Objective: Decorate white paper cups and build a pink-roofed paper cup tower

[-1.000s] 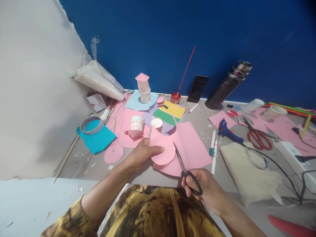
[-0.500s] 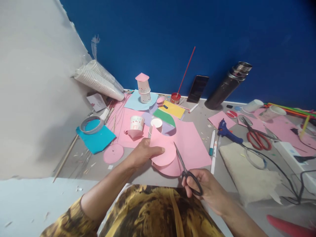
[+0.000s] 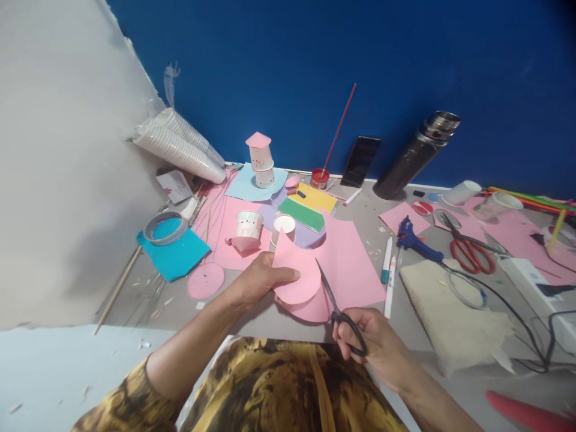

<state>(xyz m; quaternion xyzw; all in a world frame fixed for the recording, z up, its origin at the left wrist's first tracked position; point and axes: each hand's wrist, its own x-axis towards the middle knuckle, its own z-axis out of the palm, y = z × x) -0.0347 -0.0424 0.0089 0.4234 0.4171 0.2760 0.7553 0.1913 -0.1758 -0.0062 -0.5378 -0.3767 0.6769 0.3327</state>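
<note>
My left hand [image 3: 263, 277] pinches a pink paper [image 3: 303, 285] with a rounded lower edge, its thumb flat on top. In my right hand [image 3: 366, 336] are black-handled scissors [image 3: 333, 297], fingers through the loops. Their blades look nearly closed and point up at the right side of the rounded piece, along the cut line. A larger pink sheet [image 3: 353, 264] spreads out to the right from the cut. Just behind the paper stands a white paper cup [image 3: 283, 229], partly hidden. To its left is a decorated paper cup [image 3: 248, 227] with a pink cone.
A small cup tower [image 3: 261, 162] with a pink roof stands at the back. Stacked cups [image 3: 180, 147] lean left; a dark flask [image 3: 414, 156] and phone [image 3: 360, 161] lean on the wall. A blue glue gun [image 3: 416, 240] and red-handled scissors [image 3: 470, 252] lie right.
The far part of the pink sheet has shifted, so more of the green paper shows behind it. Both hands and the scissors stay almost where they were.
</note>
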